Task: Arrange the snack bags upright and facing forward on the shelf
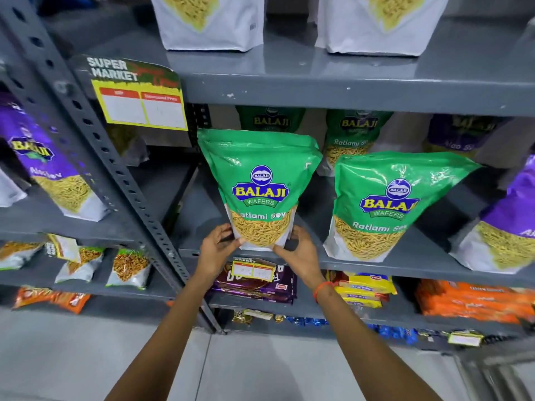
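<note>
A green Balaji Ratlami Sev bag point(259, 183) stands upright with its label facing me at the front edge of the grey middle shelf point(405, 267). My left hand point(215, 250) grips its lower left corner and my right hand point(299, 253) grips its lower right corner. A second green bag point(385, 204) stands upright just to the right, label forward. Two more green bags point(272, 120) point(351, 137) stand behind in the shadow. Purple Aloo Sev bags point(509, 227) are at the far right.
The shelf above point(347, 88) holds two white-bottomed bags. A yellow supermarket price tag point(142, 102) hangs at its left end. A perforated grey upright point(115, 169) divides off the left bay with a purple bag point(49, 163). Biscuit packs point(474, 299) fill the lower shelves.
</note>
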